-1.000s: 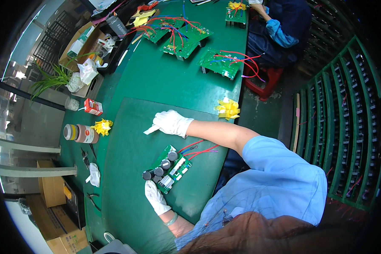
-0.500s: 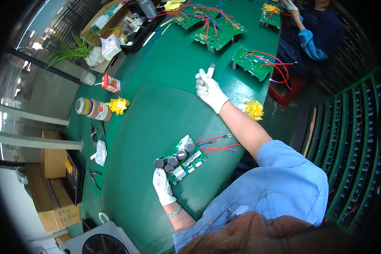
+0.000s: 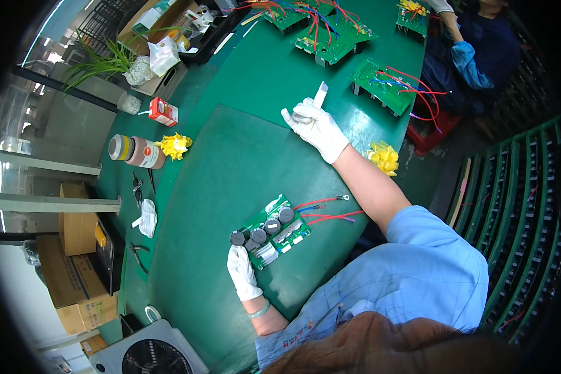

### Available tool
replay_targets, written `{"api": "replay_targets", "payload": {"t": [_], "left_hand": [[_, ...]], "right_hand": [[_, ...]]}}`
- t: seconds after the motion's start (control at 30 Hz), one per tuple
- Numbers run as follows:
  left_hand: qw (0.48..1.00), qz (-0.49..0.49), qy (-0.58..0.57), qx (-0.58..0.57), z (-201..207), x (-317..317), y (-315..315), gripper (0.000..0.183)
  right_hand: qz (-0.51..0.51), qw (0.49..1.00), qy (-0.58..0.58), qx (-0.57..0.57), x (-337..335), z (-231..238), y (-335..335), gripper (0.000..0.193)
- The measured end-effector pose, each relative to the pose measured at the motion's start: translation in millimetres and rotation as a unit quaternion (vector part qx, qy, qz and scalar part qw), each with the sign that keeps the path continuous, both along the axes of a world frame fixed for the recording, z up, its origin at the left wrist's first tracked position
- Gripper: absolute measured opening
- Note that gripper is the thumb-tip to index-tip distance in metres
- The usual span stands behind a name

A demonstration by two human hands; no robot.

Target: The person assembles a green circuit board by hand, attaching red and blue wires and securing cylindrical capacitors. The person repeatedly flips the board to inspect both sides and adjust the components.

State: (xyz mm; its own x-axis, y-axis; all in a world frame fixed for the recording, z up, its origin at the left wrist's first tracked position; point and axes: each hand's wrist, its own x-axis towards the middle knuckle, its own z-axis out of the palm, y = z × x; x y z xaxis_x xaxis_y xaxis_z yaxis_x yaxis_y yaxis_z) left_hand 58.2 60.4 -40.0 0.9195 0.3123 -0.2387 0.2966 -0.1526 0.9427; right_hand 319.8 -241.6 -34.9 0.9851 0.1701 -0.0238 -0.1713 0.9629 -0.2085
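My left hand (image 3: 242, 274), in a white glove, grips the near-left end of a green circuit board (image 3: 280, 235). Several black round capacitors stand on this board, and red and blue wires with ring terminals leave its right end. Farther up the table, away from the board, my gloved right hand (image 3: 321, 134) is raised. Its fingers are curled round a short white stick-like piece (image 3: 321, 95) with a grey patch, whose kind I cannot make out. Beyond that hand lies another circuit board (image 3: 380, 87) with red and blue wires.
More wired boards (image 3: 336, 45) lie at the far end, near a co-worker's arm (image 3: 464, 59). Yellow bundles (image 3: 383, 159) sit at the right edge and left side. A bottle (image 3: 144, 153), a drink carton (image 3: 163, 112), pliers (image 3: 138, 257) and a fan (image 3: 153, 358) line the left.
My right hand has turned slightly, its thumb now spread out, and the white piece shows more. The whole view has shifted a little; my left hand stays at the circuit board.
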Motion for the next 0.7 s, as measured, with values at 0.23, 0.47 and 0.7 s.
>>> {"api": "replay_targets", "payload": {"t": [0.23, 0.47, 0.7], "left_hand": [[0.999, 0.015, 0.002, -0.034, -4.2, 0.6, 0.7, 0.034], [0.998, 0.01, -0.036, 0.041, 0.8, 3.2, -9.0, 0.03], [0.998, 0.003, -0.026, 0.057, 8.3, 2.6, -11.4, 0.032]], "right_hand": [[-0.027, 0.999, 0.018, 0.014, -0.8, 2.7, 4.5, 0.031], [-0.006, 1.0, -0.005, 0.029, 7.1, -18.7, 3.5, 0.032], [-0.026, 0.998, 0.048, 0.015, -8.0, 14.7, 11.8, 0.038]]}}
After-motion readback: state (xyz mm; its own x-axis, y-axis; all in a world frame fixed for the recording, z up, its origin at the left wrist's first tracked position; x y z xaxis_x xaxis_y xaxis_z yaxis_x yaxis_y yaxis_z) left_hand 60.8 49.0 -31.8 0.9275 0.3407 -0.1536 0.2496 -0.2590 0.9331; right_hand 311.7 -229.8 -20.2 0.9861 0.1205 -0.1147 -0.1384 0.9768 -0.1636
